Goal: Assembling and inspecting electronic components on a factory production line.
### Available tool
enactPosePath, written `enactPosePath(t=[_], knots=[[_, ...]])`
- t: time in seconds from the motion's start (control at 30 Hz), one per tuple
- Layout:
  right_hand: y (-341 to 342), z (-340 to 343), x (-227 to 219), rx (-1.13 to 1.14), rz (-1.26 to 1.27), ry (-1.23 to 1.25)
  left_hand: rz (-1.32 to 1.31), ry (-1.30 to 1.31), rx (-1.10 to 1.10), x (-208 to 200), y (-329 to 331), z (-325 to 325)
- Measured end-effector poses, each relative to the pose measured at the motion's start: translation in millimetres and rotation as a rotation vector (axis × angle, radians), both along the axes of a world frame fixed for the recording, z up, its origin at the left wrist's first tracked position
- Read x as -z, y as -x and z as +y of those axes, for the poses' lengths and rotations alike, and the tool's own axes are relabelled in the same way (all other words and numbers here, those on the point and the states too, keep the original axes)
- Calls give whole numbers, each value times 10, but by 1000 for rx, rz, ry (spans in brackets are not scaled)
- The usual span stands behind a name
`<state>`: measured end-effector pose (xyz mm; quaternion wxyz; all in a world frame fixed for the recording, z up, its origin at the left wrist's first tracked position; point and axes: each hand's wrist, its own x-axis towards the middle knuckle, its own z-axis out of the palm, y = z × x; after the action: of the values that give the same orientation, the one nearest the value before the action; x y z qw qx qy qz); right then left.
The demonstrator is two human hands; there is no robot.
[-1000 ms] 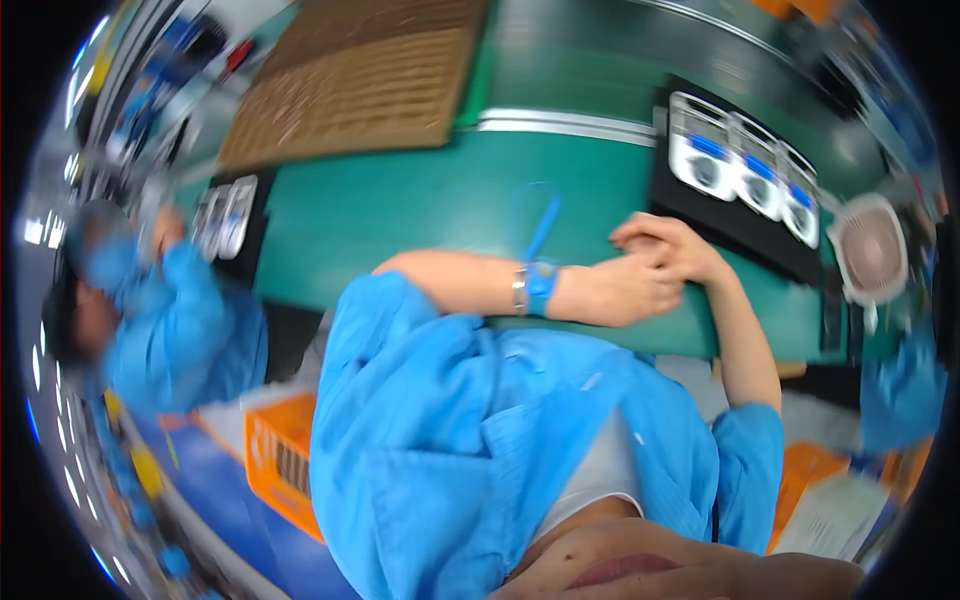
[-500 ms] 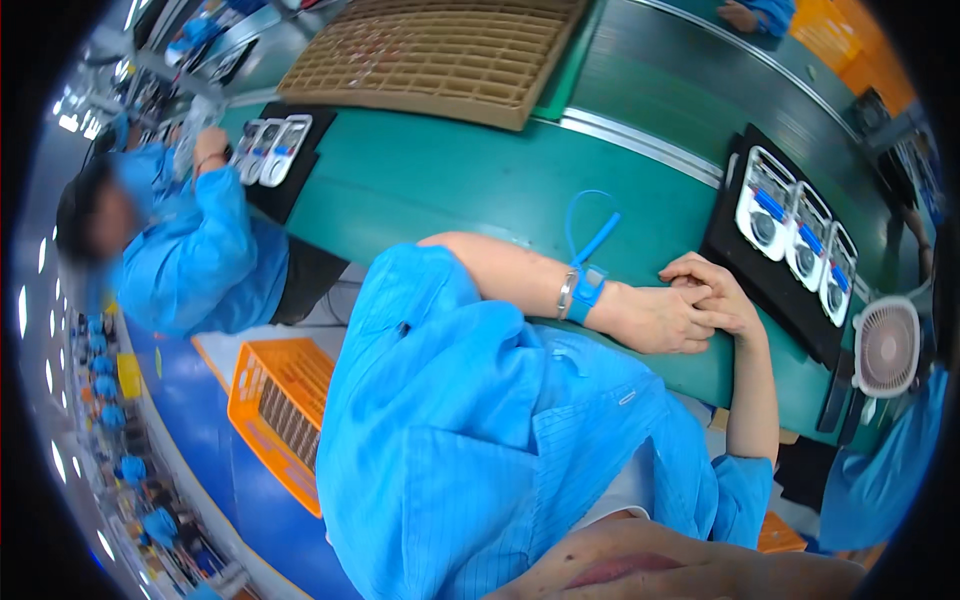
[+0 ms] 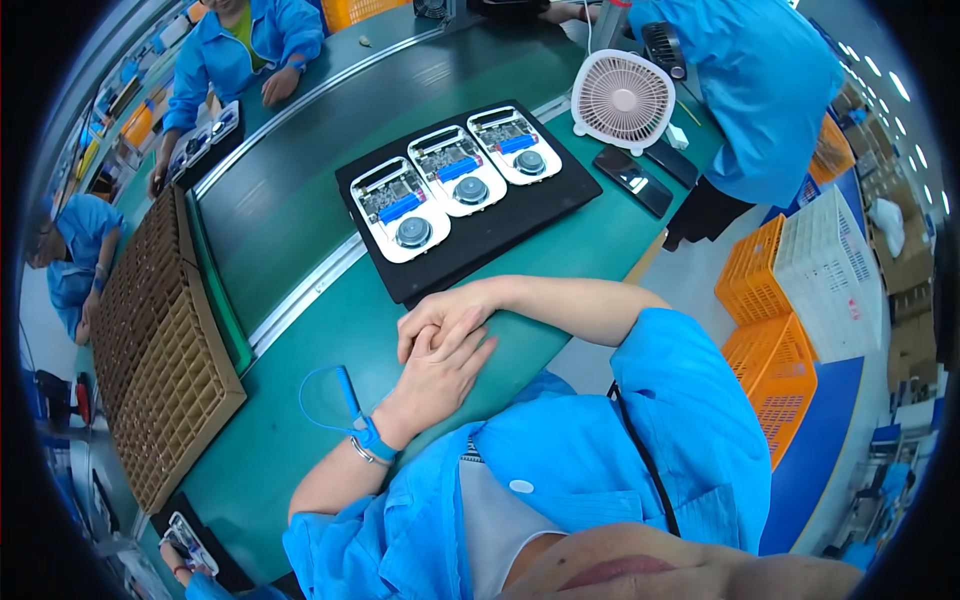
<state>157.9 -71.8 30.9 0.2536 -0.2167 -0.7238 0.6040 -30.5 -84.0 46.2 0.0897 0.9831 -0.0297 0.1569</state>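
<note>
Both hands are clasped together above the near edge of the green table, fingers laced. My left hand (image 3: 437, 382) wears a blue wrist strap (image 3: 369, 437) with a thin looped cord, and a metal bracelet beside it. Its fingers pass between those of my right hand (image 3: 452, 308), which curls around it from the far side. No tool or part shows in either hand. Just beyond them is a black mat (image 3: 520, 212). Three white housings lie on it in a row, the nearest one (image 3: 397, 212) at the left, each with a circuit board, a blue cell and a round speaker.
A brown divided tray (image 3: 165, 350) stands at the left. Far right on the table are a pinkish-white fan (image 3: 623, 97) and a dark phone (image 3: 633, 182). Co-workers in blue surround the bench. Orange crates (image 3: 770, 375) are stacked on the floor at right.
The view has swung to the right, bringing the mat and housings to the middle and the brown tray to the left. My hands stay clasped together.
</note>
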Motion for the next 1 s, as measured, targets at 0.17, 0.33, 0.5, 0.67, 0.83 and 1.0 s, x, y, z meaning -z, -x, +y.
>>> enactPosePath(t=[0.17,0.33,0.5,0.67,0.83,1.0], knots=[[-26,29,25,-4,24,19,-11,43,6,-7,-13,25],[-7,32,-16,-13,34,171,-1,25,-17,-14,-8,27],[-7,53,23,-23,65,136,29,23,-15,-21,-22,19],[-16,51,-10,-37,8,132,21,24,-10,-20,-26,14],[-12,51,-14,-28,-3,113,13,28,-13,-3,-30,10],[-14,54,-6,-17,-31,103,4,34,-5,-12,-44,18]])
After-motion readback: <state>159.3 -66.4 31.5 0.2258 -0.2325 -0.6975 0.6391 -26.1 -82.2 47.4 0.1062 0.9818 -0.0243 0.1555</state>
